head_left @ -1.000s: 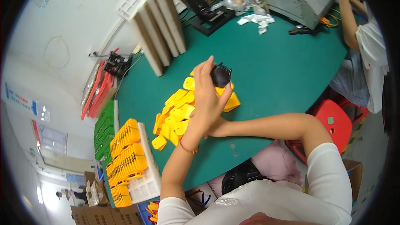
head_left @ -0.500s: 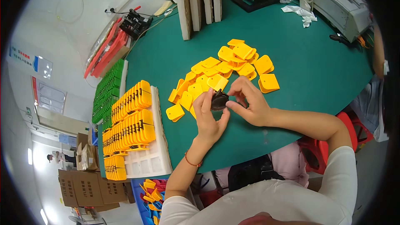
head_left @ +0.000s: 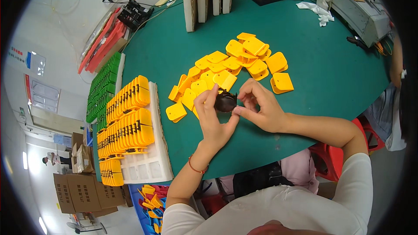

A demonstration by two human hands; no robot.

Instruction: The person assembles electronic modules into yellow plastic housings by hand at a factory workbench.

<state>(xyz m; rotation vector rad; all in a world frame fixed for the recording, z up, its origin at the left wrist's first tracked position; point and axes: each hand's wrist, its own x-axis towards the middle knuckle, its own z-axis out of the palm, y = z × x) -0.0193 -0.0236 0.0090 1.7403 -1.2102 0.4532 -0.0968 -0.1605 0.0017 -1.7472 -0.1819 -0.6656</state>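
Observation:
Between the fingertips of both hands is a small dark brown, rounded part (head_left: 225, 103) with a thin black piece along its top edge. My left hand (head_left: 214, 124) pinches it from the left, fingers at its upper side and thumb below. At its right edge is my right hand (head_left: 264, 109), with the thumb touching the lower corner and the fingers curled in close by. The fingertips partly hide the part's edges. Just beyond my hands lies a loose heap of yellow folded plastic pieces (head_left: 216, 56), each with a small hole.
To the left, a white tray (head_left: 163, 148) holds rows of yellow pieces with black parts; green pieces (head_left: 104, 82) stand behind it. A blue bin (head_left: 138, 206) of coloured pieces sits below the edge of the green table (head_left: 322, 78). White-edged boards (head_left: 190, 4) stand at the back.
The dark part has turned a little, showing more of its rounded face, and both hands stay on it. The whole view has shifted slightly.

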